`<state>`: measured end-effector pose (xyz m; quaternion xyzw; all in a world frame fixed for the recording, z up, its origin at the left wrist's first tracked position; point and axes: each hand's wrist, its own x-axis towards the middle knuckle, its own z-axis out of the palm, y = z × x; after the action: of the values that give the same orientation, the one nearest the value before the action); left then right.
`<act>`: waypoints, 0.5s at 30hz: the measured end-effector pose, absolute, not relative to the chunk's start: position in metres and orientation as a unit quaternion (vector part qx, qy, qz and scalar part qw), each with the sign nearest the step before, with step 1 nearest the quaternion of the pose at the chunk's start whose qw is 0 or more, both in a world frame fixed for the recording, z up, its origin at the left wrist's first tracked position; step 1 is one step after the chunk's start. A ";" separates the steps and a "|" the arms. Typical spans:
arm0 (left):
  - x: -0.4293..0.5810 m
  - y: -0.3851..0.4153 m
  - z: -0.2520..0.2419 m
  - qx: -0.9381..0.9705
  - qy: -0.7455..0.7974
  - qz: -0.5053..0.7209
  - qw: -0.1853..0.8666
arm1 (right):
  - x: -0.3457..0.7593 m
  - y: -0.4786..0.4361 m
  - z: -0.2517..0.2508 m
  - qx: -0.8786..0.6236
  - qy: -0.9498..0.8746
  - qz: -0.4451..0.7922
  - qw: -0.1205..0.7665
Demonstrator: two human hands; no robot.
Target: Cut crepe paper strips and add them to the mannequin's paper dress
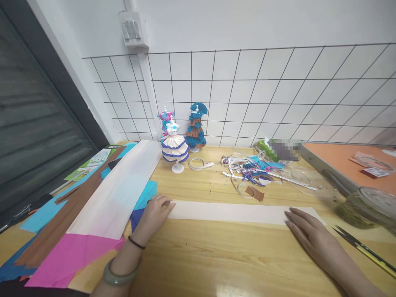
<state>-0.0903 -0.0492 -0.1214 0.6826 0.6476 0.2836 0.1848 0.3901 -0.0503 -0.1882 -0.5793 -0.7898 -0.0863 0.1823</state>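
Observation:
A long white crepe paper strip (pixel 225 212) lies flat across the wooden table in front of me. My left hand (pixel 157 212) is at its left end, fingers bent together and closed on the edge of the paper. Toward the other end, my right hand (pixel 305 226) rests flat on the strip with its fingers stretched out. Scissors (pixel 355 243) with yellow on the handles lie just right of my right hand. Beside my left forearm is a stack of crepe paper, with a white sheet (pixel 114 189) over pink (pixel 74 255), brown and blue ones.
Small dress-form figures in ruffled paper stand at the back, one white and purple (pixel 175 148), one blue and brown (pixel 196 128). A pile of paper scraps (pixel 253 169) sits right of a ribbon coil (pixel 197 163). A round clear container (pixel 368 206) stands far right, by an orange-surfaced tray (pixel 349 161).

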 end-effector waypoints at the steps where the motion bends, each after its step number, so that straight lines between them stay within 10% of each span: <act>1: -0.090 -0.049 -0.121 0.679 0.647 0.288 0.192 | 0.390 -0.050 -0.188 -0.579 -0.790 -0.087 0.182; 8: -0.092 -0.039 -0.113 0.573 0.667 0.395 0.267 | 0.390 -0.050 -0.189 -0.572 -0.794 -0.093 0.183; 15: -0.096 0.020 -0.056 0.587 0.654 0.474 -0.055 | 0.390 -0.049 -0.190 -0.571 -0.795 -0.094 0.182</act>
<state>-0.0956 0.0201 -0.0565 0.5869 0.6543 0.4738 -0.0549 0.3900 -0.0487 -0.1899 -0.5714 -0.7947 -0.0944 0.1819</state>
